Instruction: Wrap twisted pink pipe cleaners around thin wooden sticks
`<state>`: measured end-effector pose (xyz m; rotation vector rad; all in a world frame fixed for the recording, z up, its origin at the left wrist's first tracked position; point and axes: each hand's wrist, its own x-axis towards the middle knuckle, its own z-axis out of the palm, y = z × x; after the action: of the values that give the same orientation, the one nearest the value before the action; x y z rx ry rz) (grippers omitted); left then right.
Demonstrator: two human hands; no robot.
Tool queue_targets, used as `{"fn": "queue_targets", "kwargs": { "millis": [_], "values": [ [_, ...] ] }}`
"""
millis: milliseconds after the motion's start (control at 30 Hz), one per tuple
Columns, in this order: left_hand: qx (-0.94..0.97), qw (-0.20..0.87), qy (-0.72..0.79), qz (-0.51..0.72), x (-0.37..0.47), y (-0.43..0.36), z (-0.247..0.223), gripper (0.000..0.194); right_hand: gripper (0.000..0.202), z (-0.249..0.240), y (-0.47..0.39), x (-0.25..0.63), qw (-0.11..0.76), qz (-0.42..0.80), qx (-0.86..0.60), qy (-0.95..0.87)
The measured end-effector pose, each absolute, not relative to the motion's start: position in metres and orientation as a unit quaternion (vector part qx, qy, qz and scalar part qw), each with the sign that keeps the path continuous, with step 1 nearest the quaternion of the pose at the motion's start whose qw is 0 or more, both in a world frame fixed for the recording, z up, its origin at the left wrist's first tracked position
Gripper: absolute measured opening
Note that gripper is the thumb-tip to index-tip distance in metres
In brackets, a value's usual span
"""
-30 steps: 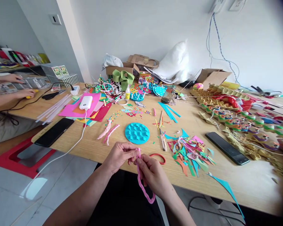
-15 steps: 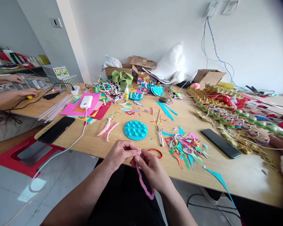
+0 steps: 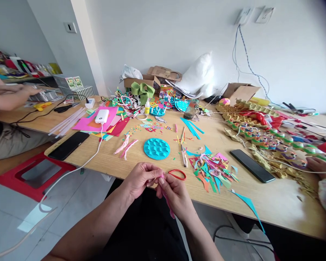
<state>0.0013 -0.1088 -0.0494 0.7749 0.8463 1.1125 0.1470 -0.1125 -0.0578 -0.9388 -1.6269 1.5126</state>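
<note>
My left hand (image 3: 143,178) and my right hand (image 3: 175,188) meet at the front edge of the table, fingertips pinched together. Between them they grip a soft pink strand (image 3: 169,206), whose loose part hangs below my right hand. Its upper end is mostly covered by my fingers. Just beyond my right hand lies a red loop (image 3: 177,174). A round blue piece (image 3: 157,148) with raised bumps rests ahead of my hands. Left of it are pink and white twisted strands (image 3: 129,148). A thin brush (image 3: 183,156) lies to its right.
Colourful paper scraps (image 3: 213,168) and a black phone (image 3: 252,166) lie to the right. Another phone (image 3: 69,145) and a white power bank (image 3: 101,116) with a cable are left. Egg-carton strips (image 3: 260,136) fill the right side, near a co-worker's hand (image 3: 316,165). A co-worker's arm (image 3: 11,96) reaches in at left.
The hanging part of the pink strand has drawn up and narrowed beneath my right hand. Both hands keep their pinch. At left, the co-worker's hand has left the yellow item on the table.
</note>
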Motion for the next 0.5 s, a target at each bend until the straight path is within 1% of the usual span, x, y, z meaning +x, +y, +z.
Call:
{"fn": "queue_targets", "kwargs": {
  "millis": [167, 500],
  "values": [
    [0.376, 0.693, 0.381, 0.484, 0.0018, -0.114, -0.0478, 0.021, 0.033, -0.056, -0.115, 0.1445, 0.372, 0.611, -0.348, -0.606],
    [0.344, 0.683, 0.392, 0.511, 0.0003, -0.1171, -0.0539, 0.02, 0.034, -0.054, -0.1177, 0.1402, 0.332, 0.605, -0.341, -0.638]
  ]
}}
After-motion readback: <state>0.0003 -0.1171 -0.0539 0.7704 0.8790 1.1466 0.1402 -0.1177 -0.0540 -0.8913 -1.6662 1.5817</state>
